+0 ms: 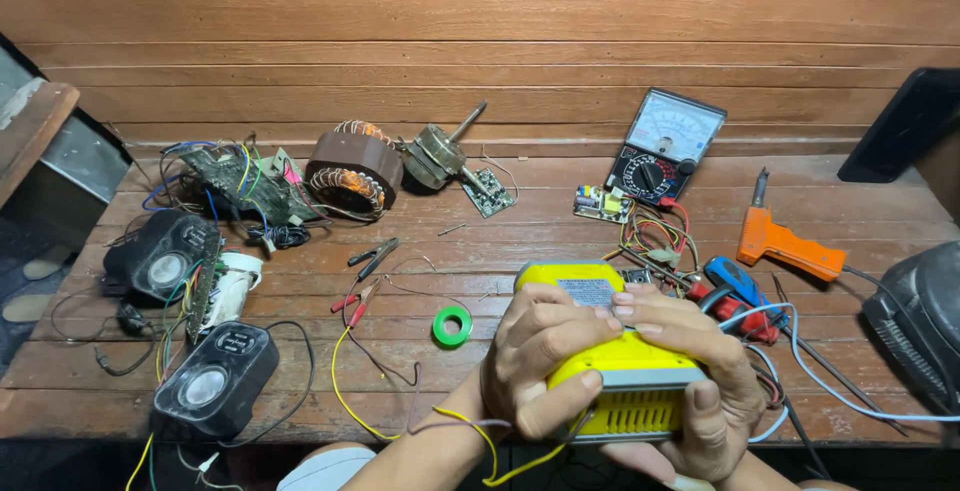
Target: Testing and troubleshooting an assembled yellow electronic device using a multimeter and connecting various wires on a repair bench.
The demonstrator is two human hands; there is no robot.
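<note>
Both my hands hold a yellow plastic box with a grey band, a vented front and a label on top, at the near edge of the wooden table. My left hand grips its left side, thumb on the front corner. My right hand wraps the right side, fingers lying across the top. A yellow wire crosses my left wrist.
A green tape roll lies just left of the box. Two black speakers and circuit boards are at the left, a copper-wound motor stator at the back, an analog multimeter and orange soldering gun at the right.
</note>
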